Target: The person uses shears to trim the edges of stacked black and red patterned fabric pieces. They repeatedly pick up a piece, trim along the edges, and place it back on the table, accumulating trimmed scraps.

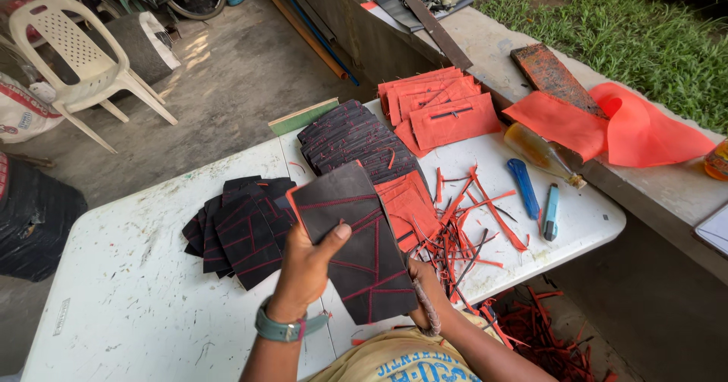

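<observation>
Left hand (307,264) raised over the table (136,299), fingers curled, thumb pressed flat across the front face of a black stitched panel (360,238), wrist upright with a teal wristband. Right hand (425,280) lower, mostly hidden behind that panel's bottom right corner, forearm angled inward.

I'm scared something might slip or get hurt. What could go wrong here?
The black stitched panel is held up by both the left hand and the right hand, so it could slip onto the fanned black pieces and scatter them. The red scraps lie right beside the right hand and might snag or get swept off the white table. The blue cutters sit close enough that a careless reach could nick skin.
</observation>
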